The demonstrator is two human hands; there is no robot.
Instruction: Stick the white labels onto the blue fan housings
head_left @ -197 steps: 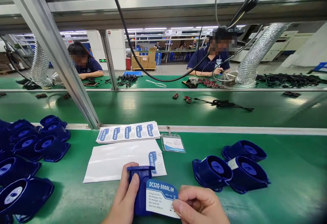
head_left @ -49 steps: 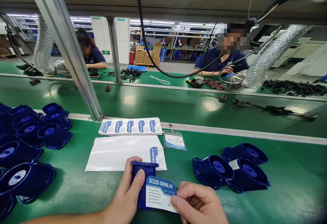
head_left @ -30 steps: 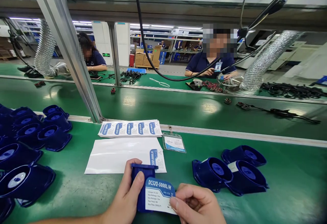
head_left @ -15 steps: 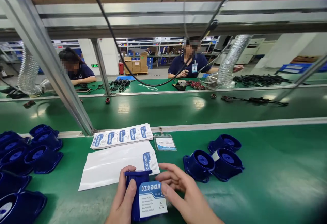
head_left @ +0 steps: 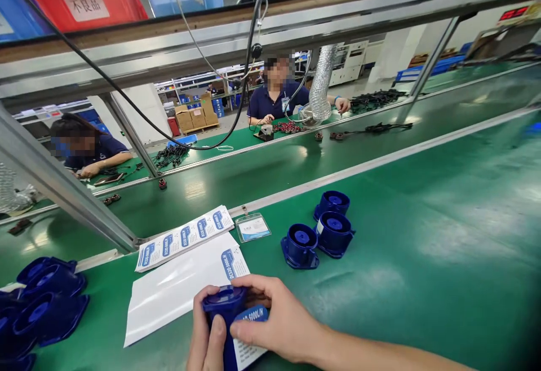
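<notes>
A dark blue plastic housing (head_left: 228,331) is gripped on its left side by my left hand (head_left: 208,331), thumb on the near face. Partly on its right side lies a white and blue label (head_left: 249,351), covered in part by my right hand (head_left: 281,323). My right thumb presses on the label while the fingers curl round the back of the housing. Just beyond are a white backing sheet (head_left: 173,295) bearing one label and a stack of label sheets (head_left: 183,238).
Several blue housings (head_left: 51,317) stand at the left, and three more (head_left: 336,233) beyond my right hand. A badge (head_left: 252,228) lies by the label stack. Two people sit across the green bench (head_left: 406,207). A metal post (head_left: 67,185) rises at the left.
My right hand has closed in on the housing and label, which now lies closer against the housing and is partly hidden. The view has tilted and turned to the right.
</notes>
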